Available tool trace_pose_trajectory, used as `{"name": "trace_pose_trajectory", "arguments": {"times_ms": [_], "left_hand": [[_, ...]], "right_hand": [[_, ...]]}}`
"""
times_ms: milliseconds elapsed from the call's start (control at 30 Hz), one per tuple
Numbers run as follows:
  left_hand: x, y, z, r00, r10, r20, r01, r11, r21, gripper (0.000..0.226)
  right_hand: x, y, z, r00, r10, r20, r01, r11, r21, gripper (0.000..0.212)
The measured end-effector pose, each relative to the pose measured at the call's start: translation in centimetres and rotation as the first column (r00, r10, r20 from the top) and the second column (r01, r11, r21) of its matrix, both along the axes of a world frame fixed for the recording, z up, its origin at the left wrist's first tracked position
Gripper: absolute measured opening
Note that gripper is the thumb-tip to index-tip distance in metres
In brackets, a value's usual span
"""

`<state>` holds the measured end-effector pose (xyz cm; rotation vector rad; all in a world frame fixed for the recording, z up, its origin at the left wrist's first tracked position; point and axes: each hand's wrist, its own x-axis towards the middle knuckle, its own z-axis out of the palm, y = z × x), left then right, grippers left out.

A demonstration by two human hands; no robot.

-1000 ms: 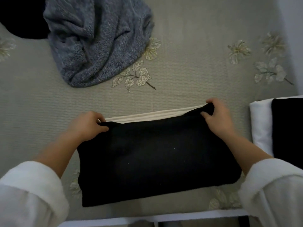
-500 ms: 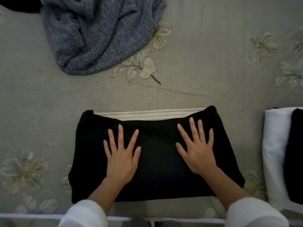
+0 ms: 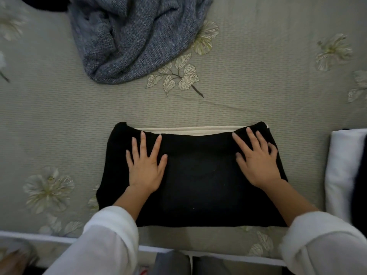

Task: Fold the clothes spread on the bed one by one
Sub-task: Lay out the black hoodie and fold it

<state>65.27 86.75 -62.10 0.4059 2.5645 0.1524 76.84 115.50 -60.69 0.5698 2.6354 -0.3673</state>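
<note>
Black garment (image 3: 198,185): folded, near edge of bed (image 3: 258,100), looks nearly finished.
Grip: left hand (image 3: 146,165), right hand (image 3: 258,165) flat on it, fingers spread, holding nothing.
Grey knit (image 3: 135,36): crumpled, far side, to do.
Folded stack (image 3: 341,165): right, done.

Bedspread (image 3: 258,108) lies open beyond the black garment (image 3: 198,185); grey knit heap (image 3: 135,40) far left; white stack (image 3: 341,171) right.

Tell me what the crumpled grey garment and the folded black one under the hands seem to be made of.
The grey garment looks like a chunky knit, perhaps wool or acrylic: coarse marled stitches show, with a matte, fuzzy surface. The black garment looks like soft, matte cloth, possibly fine knit or fleece; it is too dark to show the weave.
</note>
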Motion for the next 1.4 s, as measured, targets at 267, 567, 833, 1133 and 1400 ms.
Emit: {"name": "trace_pose_trajectory", "arguments": {"times_ms": [267, 567, 833, 1133, 1400], "left_hand": [[3.0, -6.7, 2.2, 0.658, 0.753, -0.015, -0.749, 0.656, 0.092, 0.082], [2.8, -9.7, 3.7, 0.394, 0.833, 0.388, -0.918, 0.335, 0.213, 0.046], [2.8, -8.7, 8.8, 0.463, 0.722, 0.514, -0.886, 0.389, 0.252, 0.010], [5.2, -3.9, 15.8, 0.856, 0.365, 0.366, -0.496, 0.778, 0.385, 0.011], [5.6, 6.9, 18.8, 0.926, 0.021, 0.376, -0.215, 0.849, 0.482, 0.008]], "right_hand": [[5.7, 1.1, 1.5, 0.698, -0.714, 0.064, 0.707, 0.671, -0.224, 0.096], [6.4, 0.8, 2.2, 0.469, -0.844, 0.261, 0.831, 0.322, -0.454, 0.052], [7.2, -2.2, 6.8, 0.473, -0.865, 0.170, 0.805, 0.345, -0.483, 0.024], [13.7, -5.7, 14.8, 0.553, -0.829, 0.077, 0.722, 0.432, -0.540, 0.025], [21.4, -3.5, 20.2, 0.258, -0.966, -0.026, 0.810, 0.230, -0.539, 0.026]]}}
